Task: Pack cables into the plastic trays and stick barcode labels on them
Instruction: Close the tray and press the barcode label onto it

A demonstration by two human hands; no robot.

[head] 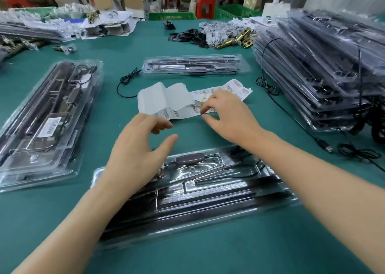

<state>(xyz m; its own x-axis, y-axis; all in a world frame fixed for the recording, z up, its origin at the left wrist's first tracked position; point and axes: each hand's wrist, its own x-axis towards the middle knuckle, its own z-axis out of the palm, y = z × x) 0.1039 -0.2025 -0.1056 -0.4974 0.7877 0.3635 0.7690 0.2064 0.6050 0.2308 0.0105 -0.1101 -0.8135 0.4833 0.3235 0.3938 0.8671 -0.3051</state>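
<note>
Head view: hovers left grip (143,149), released, at the near end of the label strip (166,99) on the bench (208,259). Rests right grip (225,115) fingertips on the strip's near edge; pinching or not, cannot tell. Shows plastic tray (208,203) just nearer than the strip, loose cable (125,84) left of it.

Bright even overhead light, soft shadows; glare on near tray (208,182); motion blur throughout; wide-angle edge bending
</note>
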